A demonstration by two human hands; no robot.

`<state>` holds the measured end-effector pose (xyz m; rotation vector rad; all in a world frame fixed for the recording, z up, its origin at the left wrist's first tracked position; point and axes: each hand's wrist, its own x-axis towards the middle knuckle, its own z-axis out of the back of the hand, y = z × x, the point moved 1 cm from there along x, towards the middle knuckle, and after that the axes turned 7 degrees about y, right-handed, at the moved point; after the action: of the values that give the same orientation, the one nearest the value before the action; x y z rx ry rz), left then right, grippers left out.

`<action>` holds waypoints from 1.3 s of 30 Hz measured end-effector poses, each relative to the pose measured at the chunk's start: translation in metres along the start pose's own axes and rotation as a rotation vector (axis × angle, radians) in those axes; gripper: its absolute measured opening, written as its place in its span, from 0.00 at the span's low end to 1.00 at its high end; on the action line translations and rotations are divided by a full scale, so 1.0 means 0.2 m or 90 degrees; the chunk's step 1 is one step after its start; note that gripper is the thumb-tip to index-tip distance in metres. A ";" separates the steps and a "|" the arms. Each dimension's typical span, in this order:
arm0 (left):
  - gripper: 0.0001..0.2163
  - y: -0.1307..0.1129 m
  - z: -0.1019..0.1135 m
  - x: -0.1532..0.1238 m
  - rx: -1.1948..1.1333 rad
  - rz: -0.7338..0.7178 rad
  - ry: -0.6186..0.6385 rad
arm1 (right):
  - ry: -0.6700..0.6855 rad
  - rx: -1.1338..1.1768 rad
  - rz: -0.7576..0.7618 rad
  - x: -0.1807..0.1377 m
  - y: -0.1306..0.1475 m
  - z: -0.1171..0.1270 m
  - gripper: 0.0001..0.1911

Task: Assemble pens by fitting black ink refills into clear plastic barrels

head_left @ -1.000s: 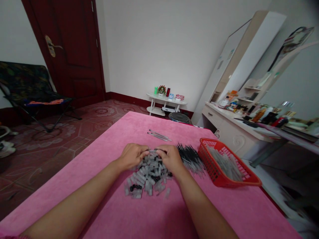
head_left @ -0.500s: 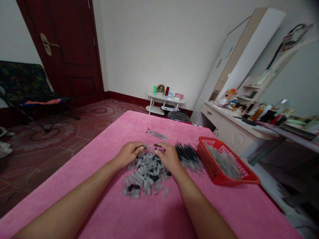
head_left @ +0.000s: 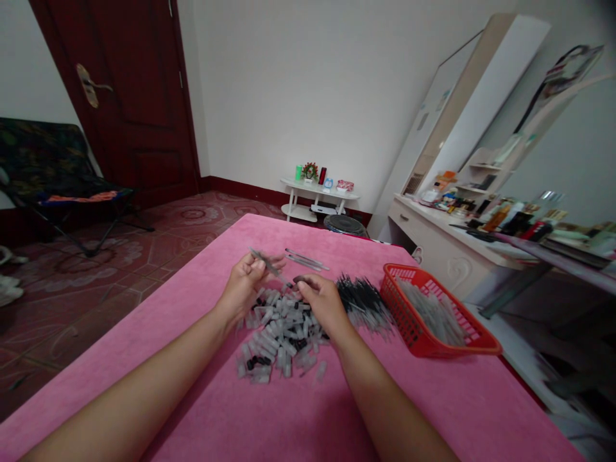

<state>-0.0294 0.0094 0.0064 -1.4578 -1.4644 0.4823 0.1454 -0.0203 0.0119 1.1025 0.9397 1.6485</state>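
A heap of small grey and black caps lies on the pink table. My left hand is raised a little above the heap, fingers pinched on a thin grey stick that points up and left. My right hand rests on the far right side of the heap, fingers curled on a small dark piece. To its right lies a pile of thin black sticks.
A red basket holding grey sticks stands at the right. Two grey sticks lie farther back on the table. A dresser with bottles is at the far right; a dark red door and a folding chair are at the left.
My left hand has lifted off the heap with a thin grey stick in its fingers. My right hand has stayed on the heap, its fingers curling in.
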 end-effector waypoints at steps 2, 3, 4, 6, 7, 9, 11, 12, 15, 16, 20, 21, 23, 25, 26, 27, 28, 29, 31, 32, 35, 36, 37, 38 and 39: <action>0.11 0.01 0.01 0.00 -0.053 0.033 -0.015 | 0.025 0.047 -0.036 0.00 0.00 -0.01 0.14; 0.11 0.02 0.01 0.00 -0.072 0.044 -0.020 | 0.036 0.062 -0.052 -0.01 0.00 -0.01 0.15; 0.10 0.03 0.02 0.00 -0.087 0.052 -0.023 | 0.044 0.072 -0.065 -0.01 0.00 -0.02 0.16; 0.09 0.05 0.02 -0.01 -0.106 0.067 -0.031 | 0.055 0.080 -0.080 -0.01 -0.01 -0.02 0.18; 0.09 0.05 0.01 -0.02 -0.110 0.073 -0.036 | 0.057 0.077 -0.083 -0.01 -0.02 -0.03 0.18; 0.09 0.06 0.00 -0.02 -0.113 0.085 -0.042 | 0.055 0.054 -0.083 -0.01 -0.03 -0.03 0.18; 0.09 0.07 0.00 -0.03 -0.115 0.091 -0.052 | 0.038 0.009 -0.076 -0.01 -0.03 -0.03 0.17; 0.09 0.08 0.00 -0.03 -0.114 0.093 -0.058 | 0.024 -0.016 -0.068 -0.02 -0.04 -0.03 0.15; 0.09 0.09 0.00 -0.04 -0.101 0.101 -0.077 | -0.024 -0.089 -0.033 -0.02 -0.03 -0.03 0.07; 0.09 0.10 0.01 -0.04 -0.096 0.102 -0.081 | -0.034 -0.107 -0.026 -0.02 -0.03 -0.03 0.05; 0.10 0.09 0.01 -0.04 -0.089 0.096 -0.092 | -0.004 -0.141 -0.050 -0.02 -0.03 -0.03 0.12; 0.11 0.09 0.01 -0.04 -0.089 0.095 -0.093 | 0.008 -0.147 -0.058 -0.02 -0.04 -0.03 0.15; 0.10 0.09 0.01 -0.04 -0.089 0.099 -0.094 | 0.012 -0.164 -0.058 -0.02 -0.04 -0.02 0.17; 0.11 0.09 0.01 -0.04 -0.086 0.102 -0.093 | -0.014 -0.176 -0.045 -0.02 -0.04 -0.02 0.11; 0.11 0.10 0.01 -0.04 -0.083 0.102 -0.092 | -0.028 -0.177 -0.039 -0.02 -0.04 -0.02 0.08; 0.11 0.10 0.01 -0.04 -0.080 0.101 -0.092 | -0.037 -0.178 -0.036 -0.02 -0.03 -0.02 0.07; 0.11 0.10 0.02 -0.04 -0.076 0.100 -0.093 | -0.038 -0.180 -0.036 -0.02 -0.03 -0.02 0.08; 0.11 0.10 0.02 -0.04 -0.075 0.098 -0.092 | -0.030 -0.185 -0.039 -0.02 -0.03 -0.02 0.09; 0.11 0.10 0.02 -0.04 -0.075 0.098 -0.088 | -0.005 -0.200 -0.051 -0.02 -0.03 -0.02 0.14; 0.11 0.10 0.02 -0.04 -0.076 0.098 -0.087 | 0.003 -0.207 -0.057 -0.03 -0.03 -0.02 0.16; 0.11 0.11 0.03 -0.04 -0.077 0.098 -0.085 | -0.020 -0.214 -0.055 -0.03 -0.04 -0.02 0.09; 0.10 0.11 0.03 -0.04 -0.075 0.097 -0.087 | -0.032 -0.212 -0.048 -0.03 -0.04 -0.02 0.07; 0.10 0.11 0.03 -0.04 -0.073 0.096 -0.090 | -0.038 -0.210 -0.042 -0.03 -0.04 -0.02 0.09; 0.10 0.11 0.03 -0.04 -0.072 0.097 -0.094 | -0.037 -0.212 -0.038 -0.03 -0.03 -0.02 0.10; 0.10 0.11 0.03 -0.04 -0.073 0.100 -0.098 | -0.030 -0.219 -0.038 -0.03 -0.03 -0.02 0.10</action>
<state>-0.0247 0.0093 -0.0172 -1.6657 -1.5251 0.6280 0.1452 -0.0244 0.0034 0.8660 0.6230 1.6521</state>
